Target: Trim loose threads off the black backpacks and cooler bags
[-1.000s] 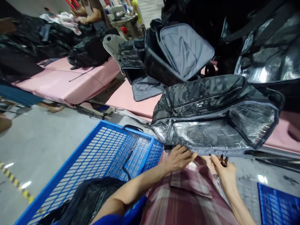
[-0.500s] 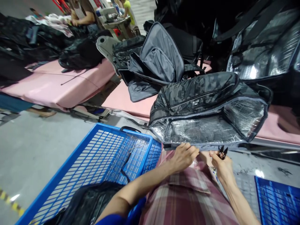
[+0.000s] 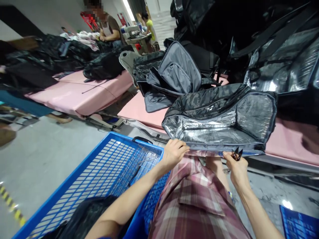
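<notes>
A dark camouflage bag (image 3: 209, 99) lies opened toward me on the pink table, its silvery foil lining (image 3: 216, 132) showing. My left hand (image 3: 175, 151) is closed on the near edge of the bag, left of its middle. Farther right along that same edge is my right hand (image 3: 236, 166). Its fingers are wrapped round a small pair of dark thread snips (image 3: 237, 154), blades pointing up, and its thumb and fingertips touch the bag's edge. The fingers' undersides are partly hidden in both hands.
At my left stands a blue plastic crate (image 3: 74, 179) with a black bag (image 3: 92, 212) inside. Behind the opened bag lies a grey-lined backpack (image 3: 179, 69); foil-lined bags (image 3: 281, 66) are piled at right. A person (image 3: 109, 31) works beyond another pink table (image 3: 82, 96).
My left hand has slid left along the bag's edge, away from my right hand. The bag's right side has shifted and its opening is turned more toward me. The view has swung slightly.
</notes>
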Tool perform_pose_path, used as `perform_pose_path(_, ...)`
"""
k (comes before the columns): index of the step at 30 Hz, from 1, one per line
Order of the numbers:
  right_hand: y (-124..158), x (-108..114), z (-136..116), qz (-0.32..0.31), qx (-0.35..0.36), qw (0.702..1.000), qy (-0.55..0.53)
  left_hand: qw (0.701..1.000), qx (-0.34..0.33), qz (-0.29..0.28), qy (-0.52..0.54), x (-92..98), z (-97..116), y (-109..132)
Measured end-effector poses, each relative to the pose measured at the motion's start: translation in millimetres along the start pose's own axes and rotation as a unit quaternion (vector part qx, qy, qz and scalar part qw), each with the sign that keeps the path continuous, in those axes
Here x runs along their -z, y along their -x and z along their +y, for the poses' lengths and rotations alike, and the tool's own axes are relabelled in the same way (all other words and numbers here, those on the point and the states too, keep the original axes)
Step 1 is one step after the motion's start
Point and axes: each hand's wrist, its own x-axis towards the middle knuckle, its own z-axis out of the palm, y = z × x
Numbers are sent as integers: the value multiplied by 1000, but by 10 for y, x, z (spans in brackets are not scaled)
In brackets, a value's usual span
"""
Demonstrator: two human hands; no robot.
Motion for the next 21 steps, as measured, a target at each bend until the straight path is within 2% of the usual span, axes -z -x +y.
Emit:
perform_pose_path(2, -100, -39, -57, -2, 11, 1000, 16, 999, 43, 10, 20, -16, 56, -196)
perform_pose_path(4, -178, -63, -115, 0, 24, 999, 38, 996, 74, -14, 39, -80, 147, -452)
perform_pose_path(7, -256, -30, -212, -6, 50, 995, 85, 982, 121, -116, 91, -170, 217, -832)
perform_pose_path(9, -289, 50, -297, -19, 75, 989, 125, 958, 163, -189, 143, -189, 183, -1014)
perform_pose_path(12, -317, 191, -455, -23, 123, 976, 178, 915, 217, -268, 208, -182, 69, -1146)
perform_pose_path(13, -321, 212, -512, -18, 158, 966, 203, 904, 228, -286, 221, -182, 36, -1160)
perform_pose_path(15, -324, 175, -618, -18, 271, 921, 278, 891, 239, -303, 239, -196, 0, -1168)
perform_pose_path(17, -325, 30, -703, -42, 393, 836, 381, 894, 231, -296, 245, -218, 6, -1161)
perform_pose_path(18, -329, -64, -734, -58, 431, 788, 436, 899, 224, -287, 245, -227, 19, -1150)
perform_pose_path(20, -355, -222, -771, -88, 452, 711, 532, 910, 210, -264, 241, -228, 42, -1102)
perform_pose_path(21, -379, -254, -778, -98, 450, 683, 567, 916, 202, -252, 237, -217, 42, -1057)
